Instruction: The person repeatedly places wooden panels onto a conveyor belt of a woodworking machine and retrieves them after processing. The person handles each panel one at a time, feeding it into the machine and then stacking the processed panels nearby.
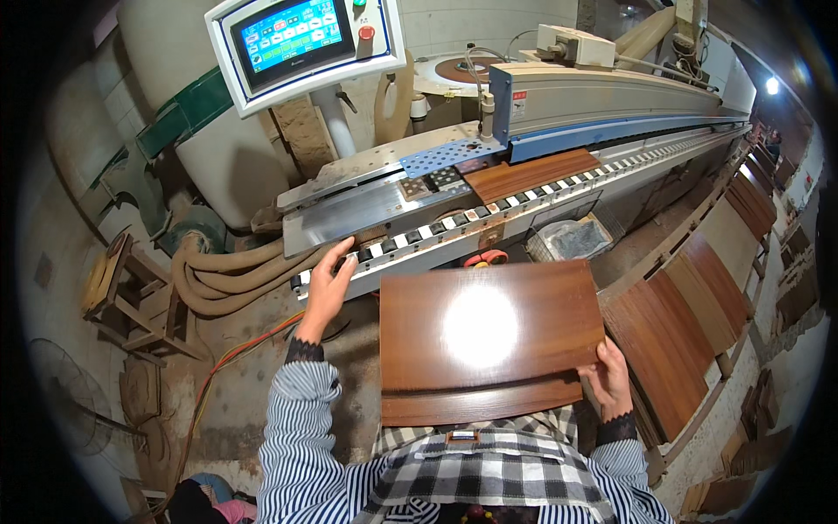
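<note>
A glossy brown wood-grain board (419, 323) lies in front of my body, a bright light glaring off its middle. Below its near edge shows a second brown board (480, 402). My right hand (608, 377) grips the right edge of the upper board, thumb on top; whether it also holds the lower one is hidden. At the near-left end of a long machine, my left hand (328, 284) rests its fingertips by the black-and-white conveyor track (388, 249), fingers stretched and nothing in them. Farther along, another brown board (532, 176) sits on the machine beside the track.
A control panel (292, 39) with a lit screen and red button stands at the upper left. Thick hoses (227, 284) and a wooden stool (144, 301) are at left. Brown panels (659, 349) line a rack at right. A wire basket (572, 237) sits below the track.
</note>
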